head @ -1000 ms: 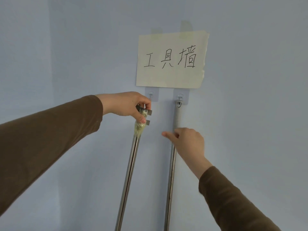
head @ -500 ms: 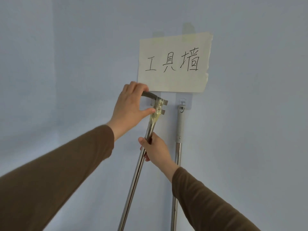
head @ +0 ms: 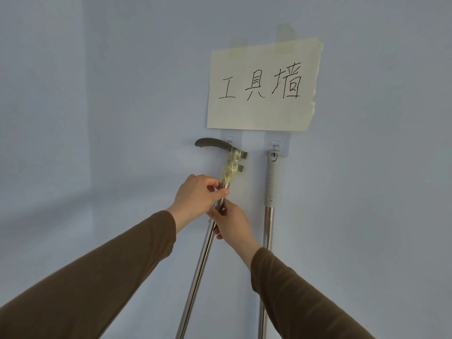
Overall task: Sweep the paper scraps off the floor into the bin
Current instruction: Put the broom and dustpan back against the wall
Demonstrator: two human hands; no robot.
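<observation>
Both poles run off the bottom edge, so their heads aren't in view; floor, scraps and bin aren't in frame either. Left pole (head: 198, 272) leans w/ its top tilted right toward the left hook (head: 230, 138); the curved dark handle (head: 211, 145) at its top sits just beside that hook, but whether it hangs on it is hard to tell, prob. touching. Yellowish tape (head: 231, 168) wraps the joint below the handle. Left hand (head: 195, 199) pinches the pole just under the tape, thumb across the front. Right hand (head: 231, 222) grips the same pole right below, fingers curled round it and mostly hidden behind the shaft. Right pole (head: 267, 253) w/ grey grip hangs upright from the right hook (head: 276, 144), untouched. Paper sign (head: 263, 86) w/ handwritten characters is taped to the wall (head: 122, 94) above both hooks. Brown sleeves cover both arms.
</observation>
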